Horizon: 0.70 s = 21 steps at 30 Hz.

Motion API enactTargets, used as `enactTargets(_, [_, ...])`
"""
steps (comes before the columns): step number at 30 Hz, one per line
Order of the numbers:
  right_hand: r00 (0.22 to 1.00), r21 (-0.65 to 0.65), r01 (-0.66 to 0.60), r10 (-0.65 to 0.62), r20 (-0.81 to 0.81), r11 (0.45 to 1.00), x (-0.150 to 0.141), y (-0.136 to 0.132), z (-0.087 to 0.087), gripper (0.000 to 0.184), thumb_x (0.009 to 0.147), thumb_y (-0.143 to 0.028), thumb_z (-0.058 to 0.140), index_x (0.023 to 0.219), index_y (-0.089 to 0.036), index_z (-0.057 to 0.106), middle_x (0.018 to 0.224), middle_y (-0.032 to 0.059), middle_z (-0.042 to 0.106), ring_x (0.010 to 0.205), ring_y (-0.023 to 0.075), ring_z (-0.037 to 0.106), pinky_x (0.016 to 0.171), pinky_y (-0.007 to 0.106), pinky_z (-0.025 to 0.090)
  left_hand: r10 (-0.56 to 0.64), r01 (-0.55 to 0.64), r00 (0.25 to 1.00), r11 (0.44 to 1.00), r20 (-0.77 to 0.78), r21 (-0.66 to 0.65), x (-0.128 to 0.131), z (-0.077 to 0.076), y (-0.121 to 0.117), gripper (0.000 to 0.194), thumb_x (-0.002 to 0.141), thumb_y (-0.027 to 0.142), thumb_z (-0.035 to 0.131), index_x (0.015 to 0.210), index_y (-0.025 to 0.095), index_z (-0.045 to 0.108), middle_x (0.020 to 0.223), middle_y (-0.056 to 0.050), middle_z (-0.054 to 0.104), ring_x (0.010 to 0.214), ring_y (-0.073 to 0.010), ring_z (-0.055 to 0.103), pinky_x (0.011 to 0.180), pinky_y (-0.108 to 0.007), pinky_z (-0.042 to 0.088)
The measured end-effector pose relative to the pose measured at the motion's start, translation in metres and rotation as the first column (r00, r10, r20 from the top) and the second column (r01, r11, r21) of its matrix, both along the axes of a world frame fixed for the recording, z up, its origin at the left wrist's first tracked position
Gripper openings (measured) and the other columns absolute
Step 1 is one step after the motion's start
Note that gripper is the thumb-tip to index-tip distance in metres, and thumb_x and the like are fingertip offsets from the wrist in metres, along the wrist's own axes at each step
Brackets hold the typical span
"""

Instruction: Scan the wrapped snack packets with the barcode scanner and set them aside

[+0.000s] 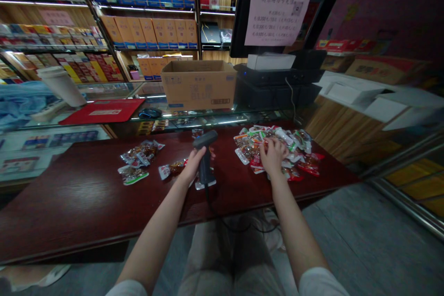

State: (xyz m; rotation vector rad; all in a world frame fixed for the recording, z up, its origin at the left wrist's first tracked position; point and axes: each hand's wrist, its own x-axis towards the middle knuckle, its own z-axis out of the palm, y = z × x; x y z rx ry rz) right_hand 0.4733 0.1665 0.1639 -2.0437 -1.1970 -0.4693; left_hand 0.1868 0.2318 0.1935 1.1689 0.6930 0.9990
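Observation:
My left hand (194, 164) is wrapped around the grip of a black barcode scanner (206, 162), whose head points up and to the right. Its cable hangs down over the table's front edge. Under and beside it lie a few snack packets (172, 169), partly hidden by the hand. My right hand (274, 155) rests on a heap of shiny snack packets (298, 141), fingers bent down around one; its outline is mostly covered. Farther left on the dark red table (86, 189) sits a smaller group of snack packets (142, 153).
Behind the table, a glass counter holds an open cardboard box (197, 85), a computer mouse (150, 113), a red mat (104, 111) and a white cup (62, 85). A monitor (241, 23) with a paper notice stands at the back. White boxes (357, 92) are on the right.

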Motion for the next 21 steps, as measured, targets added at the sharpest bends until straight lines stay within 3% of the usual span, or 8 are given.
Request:
enactTargets(5, [0.997,0.075,-0.074,0.075,-0.002,0.994,-0.017,-0.003,0.011,0.030,0.090,-0.030,0.047,0.113,-0.020,0.063,0.122,0.0124,0.060,0.117,0.0300,0.045,0.103,0.051,0.023,0.009,-0.009,1.000,1.000,0.016,-0.027,-0.013,0.010,0.003,0.055,0.072,0.063,0.066,0.090,0.012,0.068,0.072,-0.006,0.069,0.055,-0.0130,0.059,0.054,-0.024,0.046])
enactTargets(9, [0.946,0.019,-0.318,0.319,-0.061,0.948,-0.061,-0.008,0.019,0.023,0.090,-0.026,0.048,0.107,-0.023,0.064,0.113,0.0082,0.065,0.114,0.0273,0.049,0.103,0.047,0.025,0.055,-0.048,0.994,0.996,0.095,-0.074,-0.026,0.016,0.008,0.052,0.071,0.064,0.064,0.088,0.015,0.067,0.067,-0.002,0.065,0.052,-0.0117,0.056,0.048,-0.023,0.043])
enactTargets(14, [0.783,-0.204,-0.618,0.569,-0.254,0.759,-0.121,-0.002,0.018,0.035,0.088,-0.030,0.057,0.122,-0.021,0.058,0.115,0.0072,0.065,0.109,0.0254,0.052,0.095,0.042,0.030,0.056,-0.044,0.991,0.994,0.122,-0.098,-0.033,0.018,0.010,0.047,0.074,0.063,0.062,0.084,0.017,0.068,0.064,-0.002,0.064,0.050,-0.0117,0.054,0.047,-0.024,0.045])
enactTargets(21, [0.718,-0.405,-0.695,0.594,-0.362,0.593,-0.142,0.006,0.011,0.039,0.081,-0.052,0.067,0.106,-0.023,0.069,0.111,0.0068,0.064,0.105,0.0255,0.051,0.086,0.039,0.029,0.053,-0.052,0.998,0.996,0.024,-0.068,-0.033,0.016,0.014,0.051,0.072,0.066,0.063,0.083,0.017,0.069,0.065,-0.004,0.066,0.051,-0.0132,0.055,0.046,-0.025,0.044])
